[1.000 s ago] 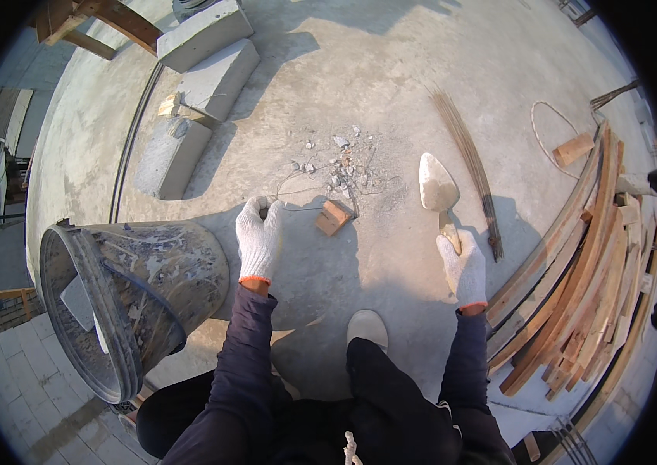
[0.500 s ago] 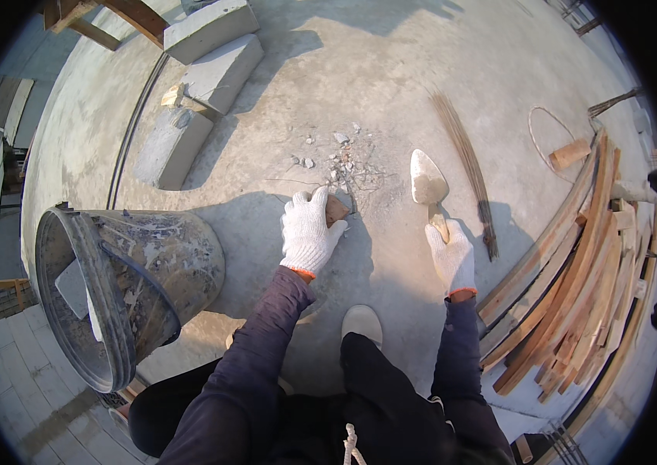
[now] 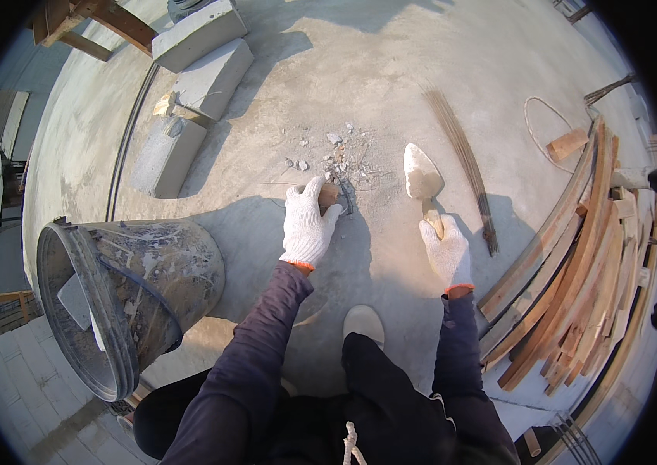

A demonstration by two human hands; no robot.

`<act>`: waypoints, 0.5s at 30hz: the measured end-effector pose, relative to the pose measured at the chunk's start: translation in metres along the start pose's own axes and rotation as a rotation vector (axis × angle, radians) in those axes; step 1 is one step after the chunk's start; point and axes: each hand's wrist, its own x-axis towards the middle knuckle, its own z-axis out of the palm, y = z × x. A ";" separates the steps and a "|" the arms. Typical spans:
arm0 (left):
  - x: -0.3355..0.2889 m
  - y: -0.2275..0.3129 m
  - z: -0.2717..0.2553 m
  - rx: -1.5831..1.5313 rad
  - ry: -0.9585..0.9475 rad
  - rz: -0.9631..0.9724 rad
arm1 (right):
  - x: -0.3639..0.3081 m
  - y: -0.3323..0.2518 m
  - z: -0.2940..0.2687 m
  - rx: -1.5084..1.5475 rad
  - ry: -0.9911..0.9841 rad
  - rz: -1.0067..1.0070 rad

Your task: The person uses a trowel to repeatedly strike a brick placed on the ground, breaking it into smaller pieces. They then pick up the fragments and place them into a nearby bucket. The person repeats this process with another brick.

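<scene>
Fingers [image 3: 315, 187] of the left hand [image 3: 305, 232] curl round the brown block [image 3: 331, 194] just above frame centre, right hand [image 3: 448, 254] grasping the trowel [image 3: 424, 177] right of centre; grip best firm and square, knuckles clear of nearby rubble [image 3: 337, 155].

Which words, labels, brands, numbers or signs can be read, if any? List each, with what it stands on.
None can be read.
Bucket: pale smears and scuffs, no lettering I can make out.
Trowel, concrete blocks, boards: no readable marks.
Buildings at the left edge: too small to tell.
</scene>
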 end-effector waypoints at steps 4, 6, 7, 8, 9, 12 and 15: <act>0.001 -0.009 0.000 0.072 -0.037 0.106 | -0.003 0.000 0.001 -0.025 0.036 -0.047; 0.006 -0.020 0.001 -0.017 -0.057 0.026 | -0.002 0.002 0.002 -0.060 0.027 -0.018; 0.006 -0.025 0.002 -0.159 -0.008 -0.006 | -0.002 0.003 0.001 -0.067 0.038 -0.034; 0.011 -0.032 0.000 -0.180 -0.006 -0.033 | -0.002 0.004 0.002 -0.020 0.025 -0.019; 0.015 -0.040 -0.004 -0.287 -0.076 -0.097 | -0.002 0.005 0.002 -0.024 0.028 -0.006; 0.022 -0.056 -0.007 -0.355 -0.066 -0.269 | -0.003 0.008 0.004 -0.001 0.011 -0.011; 0.022 -0.056 -0.005 -0.040 0.159 -0.102 | -0.003 0.014 0.008 -0.015 0.009 0.011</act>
